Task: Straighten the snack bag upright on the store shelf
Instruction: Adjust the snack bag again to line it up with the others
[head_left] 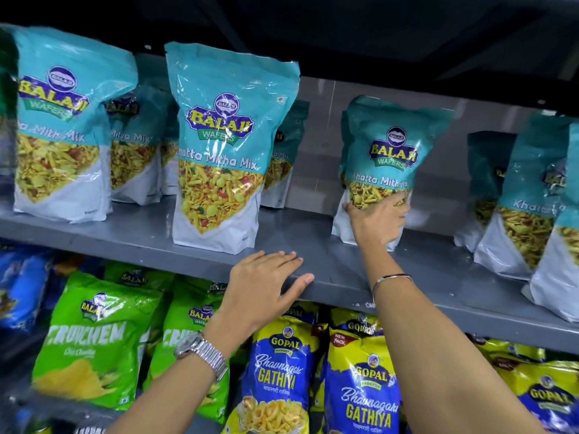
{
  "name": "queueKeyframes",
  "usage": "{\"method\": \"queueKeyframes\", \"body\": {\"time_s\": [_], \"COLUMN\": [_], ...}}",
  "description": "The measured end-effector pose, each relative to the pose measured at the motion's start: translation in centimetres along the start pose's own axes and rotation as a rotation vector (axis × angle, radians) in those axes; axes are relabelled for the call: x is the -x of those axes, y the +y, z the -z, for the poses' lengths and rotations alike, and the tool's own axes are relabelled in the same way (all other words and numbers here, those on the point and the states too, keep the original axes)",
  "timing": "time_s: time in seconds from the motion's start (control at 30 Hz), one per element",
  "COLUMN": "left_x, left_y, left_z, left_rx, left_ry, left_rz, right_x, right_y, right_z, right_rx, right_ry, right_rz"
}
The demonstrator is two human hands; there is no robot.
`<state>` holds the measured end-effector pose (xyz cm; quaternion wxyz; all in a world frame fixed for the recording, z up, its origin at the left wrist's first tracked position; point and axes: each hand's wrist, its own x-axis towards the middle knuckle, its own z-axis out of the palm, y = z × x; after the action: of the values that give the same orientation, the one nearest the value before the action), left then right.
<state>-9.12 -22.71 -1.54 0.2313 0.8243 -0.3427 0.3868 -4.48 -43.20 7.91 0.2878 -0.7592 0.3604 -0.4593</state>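
Snack bag point(388, 151): where is it?

On the grey upper shelf point(313, 242), right of the middle and set back near the rear panel point(316, 126). It is a teal pouch, and it leans with its top tipped to the right. The middle bag point(225, 142) stands straight near the shelf's front edge.

What are the hands doing?

Right hand point(377, 223) grasps the leaning bag low down, thumb at its left edge and fingers spread across the printed front. Left hand point(266, 283) holds nothing. It lies flat on the shelf's front edge, fingers straight, thumb over the lip.

How should the straightening go?

As I judge it, the hold is near the base, so turning the wrist alone may slide the bottom and leave the top leaning. Better to settle the base flat on the shelf, then swing the top leftward until the sides run parallel with the middle bag. The film looks slick and the contents loose, so a gentle squeeze should do. A hard one could crush the mix.

Anything to watch?

The right bags point(529, 189) stand apart toward the shelf's right end, so there is room. Letting go before the base sits flat could let the bag tip again.
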Motion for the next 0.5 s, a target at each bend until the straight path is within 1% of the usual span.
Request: {"method": "queueKeyframes", "body": {"time_s": [0.3, 0.5], "left_x": [0.0, 0.0], "left_y": [-0.2, -0.2], "left_z": [0.3, 0.4], "left_rx": [0.024, 0.046], "left_ry": [-0.029, -0.015], "left_rz": [-0.024, -0.043], "right_x": [5.2, 8.2], "right_y": [0.3, 0.5], "right_z": [4.6, 8.3], "right_rx": [0.081, 0.131], "right_ry": [0.069, 0.07], "right_rz": [0.039, 0.071]}}
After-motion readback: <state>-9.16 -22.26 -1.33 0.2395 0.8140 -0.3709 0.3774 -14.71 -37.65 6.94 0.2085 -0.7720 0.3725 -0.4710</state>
